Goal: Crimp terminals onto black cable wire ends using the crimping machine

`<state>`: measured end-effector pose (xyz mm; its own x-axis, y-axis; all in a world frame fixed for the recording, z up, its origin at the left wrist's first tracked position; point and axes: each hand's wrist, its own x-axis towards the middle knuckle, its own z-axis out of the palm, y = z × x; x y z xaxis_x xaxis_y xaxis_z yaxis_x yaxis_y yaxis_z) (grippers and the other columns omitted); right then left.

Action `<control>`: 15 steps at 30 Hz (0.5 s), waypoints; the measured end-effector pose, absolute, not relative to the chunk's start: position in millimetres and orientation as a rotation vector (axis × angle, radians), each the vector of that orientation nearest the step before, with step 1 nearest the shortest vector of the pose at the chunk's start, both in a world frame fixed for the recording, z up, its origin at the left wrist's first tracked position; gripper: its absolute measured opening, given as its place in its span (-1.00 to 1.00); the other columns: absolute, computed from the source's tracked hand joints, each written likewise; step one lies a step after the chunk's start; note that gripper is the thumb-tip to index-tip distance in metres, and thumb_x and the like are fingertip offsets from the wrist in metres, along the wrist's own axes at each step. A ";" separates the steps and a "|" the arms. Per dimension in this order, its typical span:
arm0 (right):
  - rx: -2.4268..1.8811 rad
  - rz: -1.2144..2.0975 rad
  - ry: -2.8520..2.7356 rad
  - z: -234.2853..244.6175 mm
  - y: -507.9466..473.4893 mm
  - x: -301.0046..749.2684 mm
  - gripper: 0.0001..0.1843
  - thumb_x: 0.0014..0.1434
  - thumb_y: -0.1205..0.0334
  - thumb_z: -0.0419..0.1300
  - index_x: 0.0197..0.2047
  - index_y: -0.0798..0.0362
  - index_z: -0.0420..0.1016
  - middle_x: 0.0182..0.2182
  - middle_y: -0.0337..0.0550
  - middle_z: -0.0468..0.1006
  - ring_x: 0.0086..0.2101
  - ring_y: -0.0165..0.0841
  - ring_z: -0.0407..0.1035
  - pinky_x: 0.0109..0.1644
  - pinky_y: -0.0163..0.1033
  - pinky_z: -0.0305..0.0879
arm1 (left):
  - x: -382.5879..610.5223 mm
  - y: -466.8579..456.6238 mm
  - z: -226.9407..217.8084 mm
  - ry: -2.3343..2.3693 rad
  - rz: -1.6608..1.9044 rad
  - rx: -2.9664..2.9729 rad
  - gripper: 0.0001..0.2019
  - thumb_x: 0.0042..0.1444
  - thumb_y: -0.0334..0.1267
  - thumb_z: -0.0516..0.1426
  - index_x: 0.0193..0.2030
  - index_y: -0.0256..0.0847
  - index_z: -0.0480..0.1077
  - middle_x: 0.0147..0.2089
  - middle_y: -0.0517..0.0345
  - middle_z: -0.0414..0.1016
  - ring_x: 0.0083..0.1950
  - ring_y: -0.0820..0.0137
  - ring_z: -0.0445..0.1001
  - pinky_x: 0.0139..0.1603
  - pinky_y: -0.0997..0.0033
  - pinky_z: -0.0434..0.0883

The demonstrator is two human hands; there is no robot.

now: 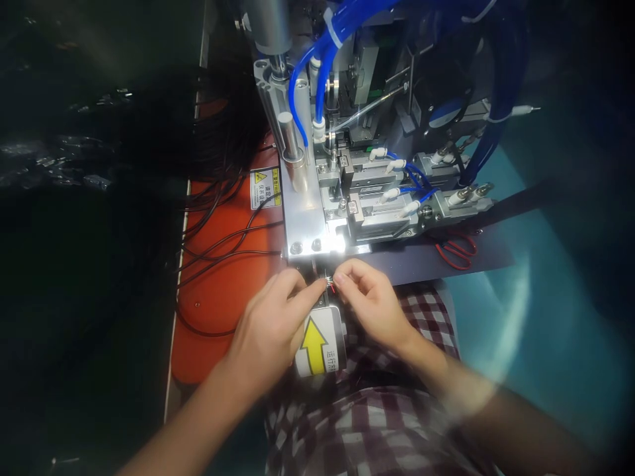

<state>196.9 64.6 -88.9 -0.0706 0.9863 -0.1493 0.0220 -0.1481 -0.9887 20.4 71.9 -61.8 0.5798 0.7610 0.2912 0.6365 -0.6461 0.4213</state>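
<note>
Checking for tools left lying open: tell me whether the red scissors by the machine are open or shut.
Open, it seems: the red scissors lie with their two handle loops spread apart beside the machine. The blades are hidden, so I cannot confirm.

Bare forearms, maroon-white checked garment

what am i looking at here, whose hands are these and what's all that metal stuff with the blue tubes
The picture comes from a camera worn on a person's head, looking down at their own two hands. The left hand and right hand meet at the front edge of a metal machine fed by blue air hoses. Their fingers pinch a tiny part with thin wires; it is too small to identify. Black cables lie across an orange surface. Below the hands sits a label with a yellow arrow. Red-handled scissors lie to the right.
</note>
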 end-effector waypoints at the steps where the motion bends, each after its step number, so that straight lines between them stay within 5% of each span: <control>1: -1.307 1.361 -1.205 -88.5 64.6 196.9 -0.73 0.26 0.14 0.09 -0.45 0.04 0.26 -0.55 -0.32 0.23 -0.50 -0.45 0.12 -0.44 -0.32 0.12 | 20.6 72.0 -61.6 1.150 0.656 2.543 -0.68 0.18 -0.53 0.00 0.01 -0.40 0.46 -0.32 0.02 0.34 -0.33 0.39 0.35 -0.39 0.44 0.39; 15: -1.286 1.137 -1.394 -98.7 58.2 198.5 -0.83 0.31 0.25 0.06 -0.35 0.03 0.33 -0.49 -0.26 0.36 -0.44 -0.40 0.27 -0.32 -0.27 0.22 | 21.0 70.8 -62.0 1.180 0.619 2.549 -0.65 0.17 -0.55 -0.02 0.05 -0.34 0.43 -0.30 0.04 0.35 -0.33 0.41 0.35 -0.37 0.47 0.43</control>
